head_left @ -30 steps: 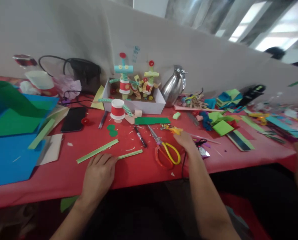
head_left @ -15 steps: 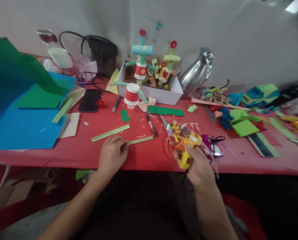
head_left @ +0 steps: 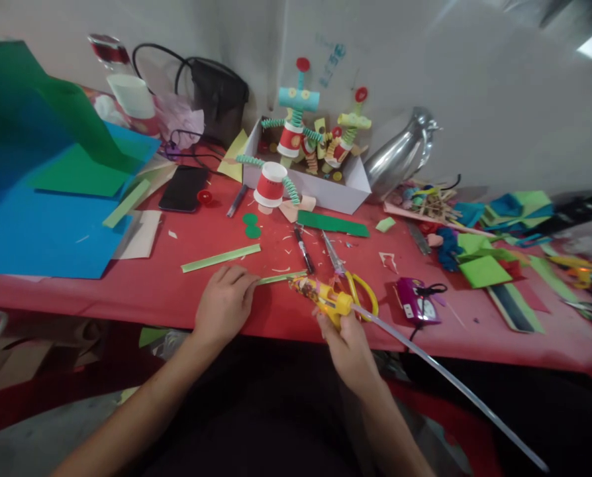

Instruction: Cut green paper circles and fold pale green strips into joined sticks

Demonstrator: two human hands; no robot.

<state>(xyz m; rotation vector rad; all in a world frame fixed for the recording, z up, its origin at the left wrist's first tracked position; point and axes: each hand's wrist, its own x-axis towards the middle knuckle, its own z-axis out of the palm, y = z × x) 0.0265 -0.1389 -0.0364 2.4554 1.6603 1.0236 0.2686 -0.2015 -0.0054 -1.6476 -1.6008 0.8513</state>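
Observation:
My right hand (head_left: 346, 342) is closed round a yellow glue gun (head_left: 320, 297) whose nozzle points left at a thin green paper strip (head_left: 281, 278). A long clear glue stick (head_left: 449, 381) juts out of the gun's back toward the lower right. My left hand (head_left: 224, 301) rests on the red table (head_left: 142, 291) with its fingers curled and pressed on the near end of that thin strip. A wider green strip (head_left: 220, 258) lies just beyond the left hand. Yellow-handled scissors (head_left: 350, 278) lie behind the gun.
A white box (head_left: 320, 189) of paper-cup figures stands at the back, with a red cup figure (head_left: 270, 185) in front. Blue and green paper sheets (head_left: 42, 218) fill the left. A phone (head_left: 183, 188), markers, a metal jug (head_left: 400, 152), a purple item (head_left: 415, 301) and paper scraps lie around.
My right hand picked the glue gun up from the right and has brought it left, nozzle now at the thin green strip. The left hand stayed on the strip. The camera tilted down.

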